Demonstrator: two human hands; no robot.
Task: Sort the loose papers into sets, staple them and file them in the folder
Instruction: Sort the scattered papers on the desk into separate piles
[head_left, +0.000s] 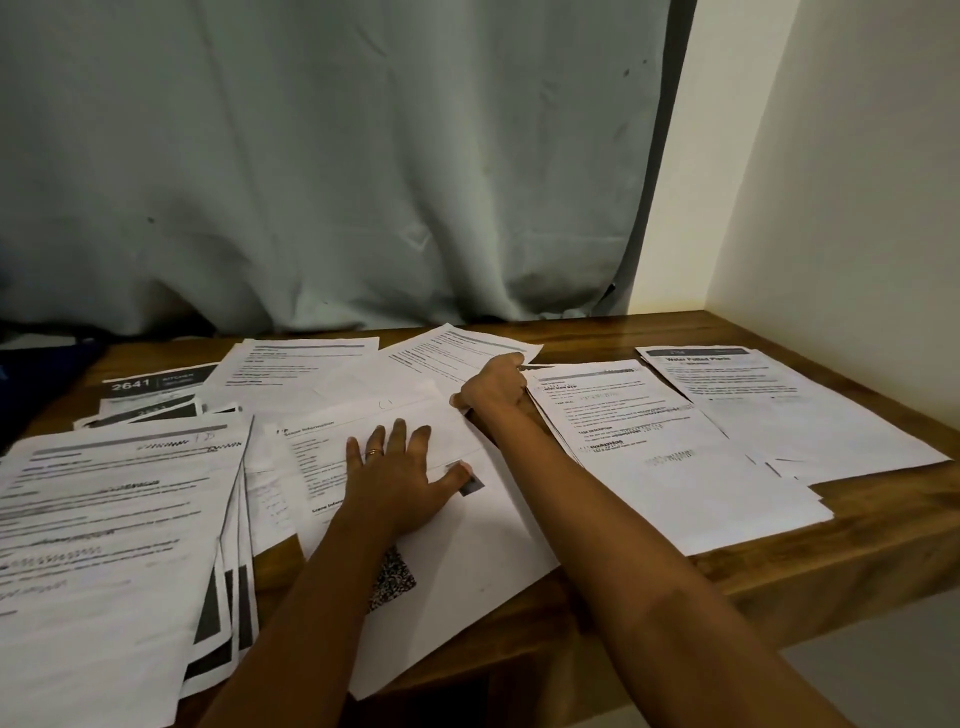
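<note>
Loose papers (119, 519) cover the table (779, 571) across the bottom of the frame, so my left hand (397, 475) presses one sheet (467, 561) flat with spread fingers while my right hand (493, 387) curls round the edge of a pile (649, 467) mid-frame, I think to keep that set together.

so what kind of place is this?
Probably a home desk nook rather than an office: a wooden table pushed into a corner of plain cream wall, a grey-green curtain hanging behind it, and printed papers spread over the top.
</note>
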